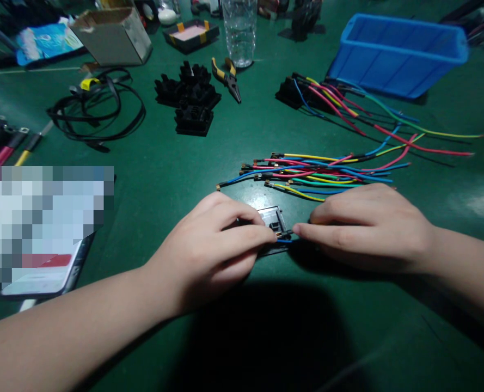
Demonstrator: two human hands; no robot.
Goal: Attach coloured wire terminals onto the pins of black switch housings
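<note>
Evidently small and boxy, the black housing [275, 225] lies low over the green table [144, 348], just in front of the loose wires [315, 174] and between the two hands; its upper part looks glossy and pale under the light, with a thin dark rim and dark raised blocks inside. A brass terminal [279, 234] with a black sleeve sits at its right part, and a short stretch of blue wire [285, 240] shows just below. The left hand [213, 239] is closed around the housing's left side, fingers curled in, the index fingertip at the brass terminal. The right hand [368, 228] is bent with its fingers drawn together, the index fingertip beside the black sleeve's end; whether it pinches anything cannot be told, since its thumb is out of sight. The left hand covers much of the housing, the contact at the terminal is too small to make out, and both forearms are cut off by the picture's edges. A phone [68, 234] at left is partly blurred into squares.
</note>
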